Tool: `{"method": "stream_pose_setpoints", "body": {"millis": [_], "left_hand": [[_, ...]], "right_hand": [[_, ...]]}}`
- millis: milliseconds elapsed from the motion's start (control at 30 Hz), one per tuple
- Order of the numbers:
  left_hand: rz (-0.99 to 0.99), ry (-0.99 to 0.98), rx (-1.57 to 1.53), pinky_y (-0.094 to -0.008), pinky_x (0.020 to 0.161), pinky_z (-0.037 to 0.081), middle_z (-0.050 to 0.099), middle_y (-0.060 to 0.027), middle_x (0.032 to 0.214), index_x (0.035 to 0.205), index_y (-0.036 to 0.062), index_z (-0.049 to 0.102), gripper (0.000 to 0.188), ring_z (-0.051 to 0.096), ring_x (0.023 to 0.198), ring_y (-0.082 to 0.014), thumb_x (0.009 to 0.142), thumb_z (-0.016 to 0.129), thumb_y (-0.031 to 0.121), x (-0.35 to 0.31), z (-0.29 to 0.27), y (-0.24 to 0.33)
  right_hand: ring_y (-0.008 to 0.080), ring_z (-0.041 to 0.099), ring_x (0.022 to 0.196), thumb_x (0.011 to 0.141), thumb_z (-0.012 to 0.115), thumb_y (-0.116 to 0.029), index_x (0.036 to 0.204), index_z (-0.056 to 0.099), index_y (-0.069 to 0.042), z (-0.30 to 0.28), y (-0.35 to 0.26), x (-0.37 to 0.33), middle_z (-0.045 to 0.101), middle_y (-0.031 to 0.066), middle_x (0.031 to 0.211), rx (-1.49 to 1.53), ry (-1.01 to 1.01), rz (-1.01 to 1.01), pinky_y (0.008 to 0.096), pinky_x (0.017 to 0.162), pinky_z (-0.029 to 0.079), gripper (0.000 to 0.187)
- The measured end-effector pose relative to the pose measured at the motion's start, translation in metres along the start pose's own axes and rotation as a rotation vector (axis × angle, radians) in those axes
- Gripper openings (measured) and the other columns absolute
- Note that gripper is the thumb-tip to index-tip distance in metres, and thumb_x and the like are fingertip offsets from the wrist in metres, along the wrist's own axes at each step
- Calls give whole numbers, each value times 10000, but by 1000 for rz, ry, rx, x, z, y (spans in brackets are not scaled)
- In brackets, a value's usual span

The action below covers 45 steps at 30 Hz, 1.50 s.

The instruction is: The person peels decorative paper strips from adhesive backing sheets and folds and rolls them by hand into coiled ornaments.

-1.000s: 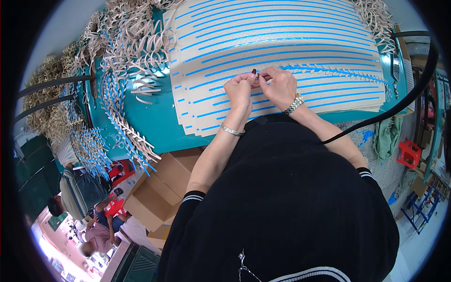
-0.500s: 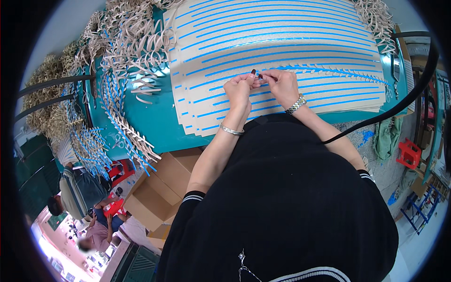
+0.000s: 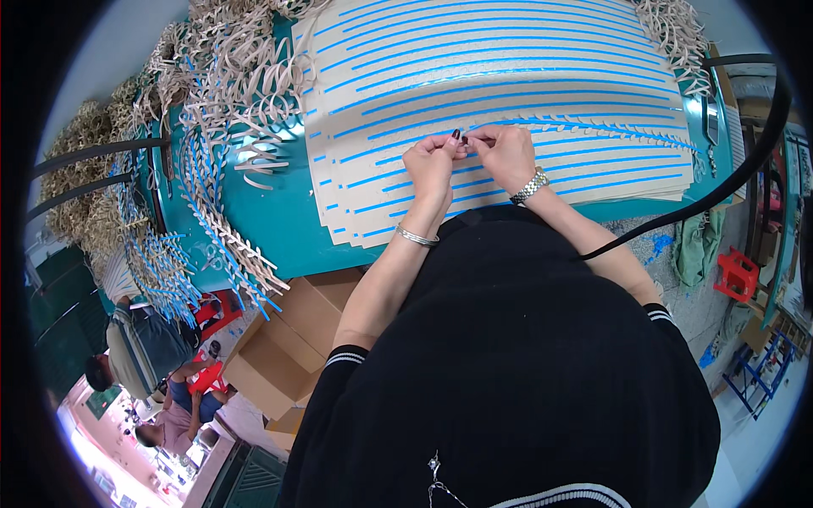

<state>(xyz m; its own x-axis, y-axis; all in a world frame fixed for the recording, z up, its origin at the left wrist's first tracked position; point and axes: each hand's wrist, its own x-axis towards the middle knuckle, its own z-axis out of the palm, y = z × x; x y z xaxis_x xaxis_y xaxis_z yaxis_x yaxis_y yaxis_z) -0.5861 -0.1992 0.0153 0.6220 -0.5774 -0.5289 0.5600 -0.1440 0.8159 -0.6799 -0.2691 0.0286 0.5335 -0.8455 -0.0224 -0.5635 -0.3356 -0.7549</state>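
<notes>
A long braided strip (image 3: 610, 129) of beige loops with a blue line through it runs rightward across a stack of beige sheets (image 3: 474, 89) marked with blue stripes. At its left end my right hand (image 3: 508, 158) pinches it between thumb and fingers. Facing it, my left hand (image 3: 430, 168) is closed in a pinch at the same end, fingertips almost touching the right hand's. The exact bit of strip between the fingertips is too small to make out. Both hands are above the lower middle of the sheets.
Heaps of curled beige strips (image 3: 254, 63) lie on the green table (image 3: 279, 229) at left, with finished-looking braids (image 3: 216, 216) hanging over its edge. More curls (image 3: 673, 34) sit far right. A black cable (image 3: 720, 199) arcs on the right. An open cardboard box (image 3: 284, 347) stands below.
Both hands stay at the strip's left end, with only small shifts of the fingertips. The right wrist has moved very slightly left.
</notes>
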Motion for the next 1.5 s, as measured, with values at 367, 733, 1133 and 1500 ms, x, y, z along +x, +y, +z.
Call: {"method": "stream_pose_setpoints", "body": {"millis": [367,733,1133,1500], "left_hand": [[-8,-14,-37,-239,528,490,618,-120,693,780,-69,594,36,585,571,-137,783,572,-40,8,-6,-7],[-39,-15,-71,-238,522,482,616,-120,674,779,-79,593,66,580,553,-138,791,577,-17,9,-5,-6],[-51,29,-55,-268,579,484,613,-122,695,793,-71,592,47,584,583,-161,776,584,-28,4,-2,-4],[-44,2,-78,-267,546,497,621,-144,718,798,-91,589,65,590,574,-165,785,551,-39,7,-12,-7]], "right_hand": [[259,634,622,729,621,-133,810,689,-59,-2,0,2,644,128,696,44,-56,24,321,568,500,129],[296,614,642,733,602,-91,809,684,-61,4,5,0,630,152,717,23,13,-149,358,568,479,115],[296,596,610,738,564,-104,745,623,-55,4,-5,-6,610,126,698,-256,61,-353,382,536,466,78],[231,617,597,696,622,-114,744,611,-47,8,0,-1,627,91,686,-244,118,-250,334,516,477,83]]}}
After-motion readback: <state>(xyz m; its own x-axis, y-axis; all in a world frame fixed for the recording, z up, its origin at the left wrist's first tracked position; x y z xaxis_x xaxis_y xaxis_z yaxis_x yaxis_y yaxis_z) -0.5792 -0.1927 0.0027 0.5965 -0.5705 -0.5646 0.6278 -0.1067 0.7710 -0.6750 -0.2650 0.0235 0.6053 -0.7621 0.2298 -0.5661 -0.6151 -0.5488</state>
